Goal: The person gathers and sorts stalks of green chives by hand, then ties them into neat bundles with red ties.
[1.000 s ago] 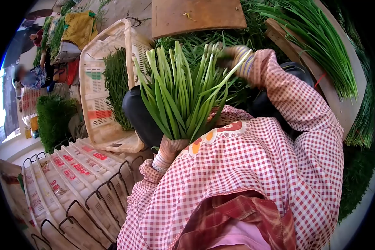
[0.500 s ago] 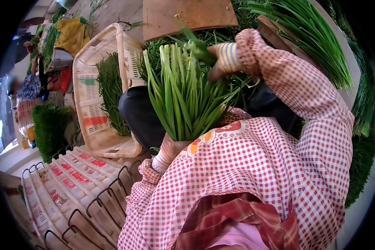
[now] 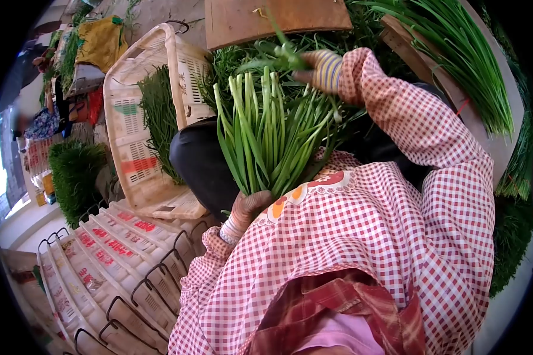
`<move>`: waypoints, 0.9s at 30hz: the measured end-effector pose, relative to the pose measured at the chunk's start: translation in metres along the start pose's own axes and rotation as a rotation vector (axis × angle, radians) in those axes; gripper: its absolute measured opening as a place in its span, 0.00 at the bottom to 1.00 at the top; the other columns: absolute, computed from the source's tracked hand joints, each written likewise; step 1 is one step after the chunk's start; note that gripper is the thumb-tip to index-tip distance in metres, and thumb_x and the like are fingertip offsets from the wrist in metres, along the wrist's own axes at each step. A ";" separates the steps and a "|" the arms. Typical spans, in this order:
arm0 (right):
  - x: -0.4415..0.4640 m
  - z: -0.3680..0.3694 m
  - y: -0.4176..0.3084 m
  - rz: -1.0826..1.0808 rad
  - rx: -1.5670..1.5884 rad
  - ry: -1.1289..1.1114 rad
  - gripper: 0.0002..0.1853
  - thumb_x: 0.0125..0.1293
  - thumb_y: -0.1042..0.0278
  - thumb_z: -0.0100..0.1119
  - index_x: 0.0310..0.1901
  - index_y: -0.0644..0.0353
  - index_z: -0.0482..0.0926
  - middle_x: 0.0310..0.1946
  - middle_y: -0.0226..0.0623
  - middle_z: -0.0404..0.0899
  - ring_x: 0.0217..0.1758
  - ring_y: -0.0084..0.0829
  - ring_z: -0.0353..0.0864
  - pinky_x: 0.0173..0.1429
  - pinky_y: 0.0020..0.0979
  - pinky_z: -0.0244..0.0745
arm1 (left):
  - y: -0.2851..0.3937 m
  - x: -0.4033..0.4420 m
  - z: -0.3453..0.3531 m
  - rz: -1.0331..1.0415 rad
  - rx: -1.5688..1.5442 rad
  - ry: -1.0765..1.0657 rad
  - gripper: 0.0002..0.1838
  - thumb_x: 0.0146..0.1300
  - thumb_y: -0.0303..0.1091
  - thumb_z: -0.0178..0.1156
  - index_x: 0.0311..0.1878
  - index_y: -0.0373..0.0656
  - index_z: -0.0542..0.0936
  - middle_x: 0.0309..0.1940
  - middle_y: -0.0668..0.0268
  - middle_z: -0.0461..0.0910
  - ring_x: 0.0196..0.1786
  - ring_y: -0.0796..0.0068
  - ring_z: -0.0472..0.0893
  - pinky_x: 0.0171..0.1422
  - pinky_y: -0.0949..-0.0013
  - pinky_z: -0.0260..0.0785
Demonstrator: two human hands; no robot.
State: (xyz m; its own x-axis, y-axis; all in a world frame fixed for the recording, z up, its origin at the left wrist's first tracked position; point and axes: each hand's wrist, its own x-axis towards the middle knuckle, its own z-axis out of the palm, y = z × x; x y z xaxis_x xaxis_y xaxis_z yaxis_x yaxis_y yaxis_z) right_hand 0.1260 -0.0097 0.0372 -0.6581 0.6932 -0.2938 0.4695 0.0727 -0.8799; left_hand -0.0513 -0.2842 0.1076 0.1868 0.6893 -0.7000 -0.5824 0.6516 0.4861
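Clearly, the left hand (image 3: 247, 208) is clenching the leafy lower part of a bunch of green stalks (image 3: 266, 133), which is fanning out above the lap with its pale stem ends pointing away from the body. The right hand (image 3: 320, 70) is pinching a blurred wisp of leaves (image 3: 283, 56) just beyond those ends.

Loose greens (image 3: 234, 59) are lying behind the bunch, and a brown board (image 3: 278, 23) is covering some of them at the far side. A dark-clad knee (image 3: 195, 157) is standing between the bunch and a white slatted crate (image 3: 121, 127), hiding part of its near edge; more greens (image 3: 158, 118) are resting inside. To the right, long leaves (image 3: 468, 71) are lying on a pale surface (image 3: 503, 148). Farther off at left, a bushy green bundle (image 3: 77, 177) is standing below a yellow sack (image 3: 100, 44), and another person (image 3: 44, 121) is showing in patterned clothing.

Red printing is running across the pale stacked crates (image 3: 109, 248) with dark wire handles (image 3: 154, 284), but it is appearing too small to read. The white crate is bearing green and red patches, plus dark characters that are staying unclear.
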 end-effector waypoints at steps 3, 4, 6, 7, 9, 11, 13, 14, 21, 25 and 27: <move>0.022 -0.033 0.016 0.047 -0.010 0.239 0.20 0.58 0.64 0.67 0.51 0.61 0.78 0.38 0.36 0.82 0.37 0.28 0.79 0.43 0.32 0.76 | -0.003 -0.001 -0.001 -0.004 -0.192 0.058 0.26 0.54 0.28 0.65 0.57 0.35 0.72 0.51 0.56 0.77 0.50 0.65 0.79 0.58 0.63 0.73; 0.020 -0.045 0.003 0.144 -0.082 0.297 0.20 0.58 0.64 0.67 0.51 0.60 0.78 0.37 0.36 0.82 0.36 0.28 0.79 0.42 0.31 0.77 | -0.003 0.000 -0.002 -0.006 -0.187 0.078 0.27 0.54 0.29 0.65 0.58 0.35 0.71 0.51 0.56 0.77 0.50 0.65 0.79 0.58 0.62 0.73; 0.016 -0.041 -0.009 0.154 0.174 0.067 0.23 0.56 0.65 0.69 0.53 0.59 0.77 0.39 0.37 0.82 0.38 0.29 0.80 0.44 0.32 0.78 | -0.001 0.001 -0.005 -0.021 -0.181 0.103 0.28 0.54 0.30 0.66 0.58 0.35 0.71 0.51 0.56 0.77 0.50 0.66 0.79 0.57 0.63 0.73; 0.012 -0.034 -0.016 0.166 0.428 -0.156 0.25 0.54 0.65 0.70 0.55 0.58 0.76 0.41 0.38 0.82 0.39 0.30 0.81 0.45 0.34 0.79 | -0.003 -0.001 -0.005 -0.031 -0.181 0.100 0.28 0.54 0.30 0.66 0.58 0.35 0.71 0.51 0.57 0.78 0.50 0.66 0.79 0.57 0.63 0.73; -0.015 -0.019 -0.058 0.151 0.066 -0.351 0.32 0.54 0.58 0.71 0.60 0.59 0.72 0.44 0.38 0.82 0.37 0.28 0.80 0.46 0.29 0.77 | -0.004 0.001 -0.006 -0.014 -0.116 0.070 0.28 0.53 0.30 0.67 0.57 0.36 0.71 0.50 0.58 0.78 0.49 0.68 0.79 0.56 0.65 0.74; -0.014 0.001 -0.047 0.056 0.104 -0.386 0.33 0.53 0.56 0.72 0.59 0.58 0.73 0.45 0.38 0.82 0.49 0.31 0.79 0.56 0.31 0.72 | -0.001 0.005 0.001 0.018 -0.033 0.057 0.28 0.52 0.30 0.70 0.56 0.38 0.73 0.48 0.62 0.79 0.47 0.71 0.79 0.52 0.68 0.74; -0.017 0.007 -0.051 0.101 0.194 -0.484 0.30 0.55 0.58 0.70 0.58 0.59 0.74 0.47 0.37 0.81 0.51 0.30 0.78 0.58 0.32 0.70 | -0.005 0.006 -0.007 0.016 0.079 0.091 0.27 0.52 0.30 0.71 0.56 0.38 0.73 0.47 0.63 0.79 0.47 0.72 0.79 0.51 0.69 0.74; -0.014 0.012 -0.048 0.116 0.178 -0.513 0.28 0.56 0.60 0.69 0.57 0.60 0.74 0.48 0.36 0.81 0.49 0.29 0.78 0.58 0.32 0.71 | -0.006 0.006 -0.010 0.017 0.190 0.128 0.27 0.51 0.30 0.71 0.55 0.38 0.74 0.47 0.64 0.80 0.46 0.73 0.79 0.51 0.70 0.73; 0.009 0.020 -0.034 -0.069 -0.283 -0.293 0.15 0.63 0.65 0.60 0.51 0.56 0.79 0.37 0.43 0.83 0.41 0.33 0.82 0.47 0.36 0.75 | -0.002 0.001 -0.009 -0.065 0.092 0.152 0.23 0.54 0.28 0.69 0.53 0.37 0.75 0.45 0.65 0.80 0.44 0.74 0.79 0.47 0.72 0.74; 0.052 0.000 -0.004 0.145 -0.585 -0.164 0.13 0.63 0.70 0.58 0.50 0.50 0.79 0.40 0.41 0.83 0.44 0.37 0.82 0.50 0.38 0.76 | 0.000 -0.006 -0.004 -0.158 0.179 0.193 0.22 0.54 0.28 0.70 0.52 0.37 0.75 0.45 0.65 0.80 0.44 0.75 0.79 0.47 0.71 0.74; 0.067 -0.018 0.028 0.142 -0.716 -0.001 0.18 0.64 0.70 0.56 0.56 0.49 0.75 0.45 0.42 0.81 0.47 0.39 0.82 0.53 0.39 0.76 | -0.008 -0.005 -0.005 -0.078 0.173 0.194 0.22 0.53 0.28 0.70 0.52 0.37 0.75 0.45 0.65 0.80 0.44 0.76 0.79 0.47 0.71 0.74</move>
State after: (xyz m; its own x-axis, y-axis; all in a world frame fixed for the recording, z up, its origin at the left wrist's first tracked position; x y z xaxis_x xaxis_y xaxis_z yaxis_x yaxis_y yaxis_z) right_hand 0.1058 0.0515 -0.0008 -0.5630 0.7299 -0.3875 0.8198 0.4339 -0.3738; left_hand -0.0514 -0.2944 0.1048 0.0613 0.5718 -0.8181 -0.4255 0.7564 0.4967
